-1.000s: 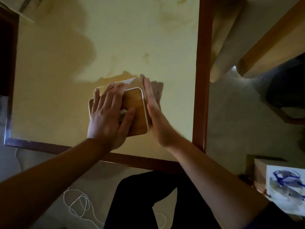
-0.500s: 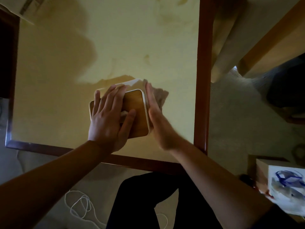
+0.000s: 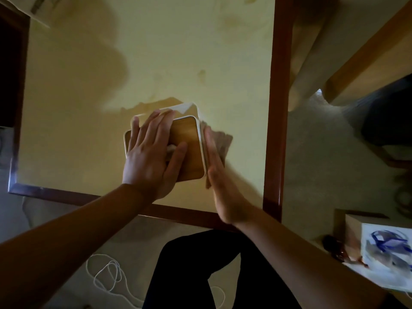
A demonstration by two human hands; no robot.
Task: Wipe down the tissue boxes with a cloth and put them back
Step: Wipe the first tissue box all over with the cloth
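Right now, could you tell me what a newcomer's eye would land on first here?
Two hands on a wooden-lidded tissue box in the near part of the yellow table. The left hand lies flat on the lid, while the right hand presses a cloth against its right side.

Table top (image 3: 178, 52): upper half of frame is open yellow surface, stained but bare; free passage above and to upper left of the tissue box (image 3: 189, 148).

Centre: tissue box stands on the table, left hand (image 3: 151, 157) flat on its lid, right hand (image 3: 216, 175) flat against its right side. Narrow strip of table between right hand and the dark wood rim (image 3: 276, 108) at right.

Lower edge: rim runs just below both wrists.

Right of frame, off the table: pale wooden furniture (image 3: 367, 63) at upper right, printed box (image 3: 388, 257) at lower right.
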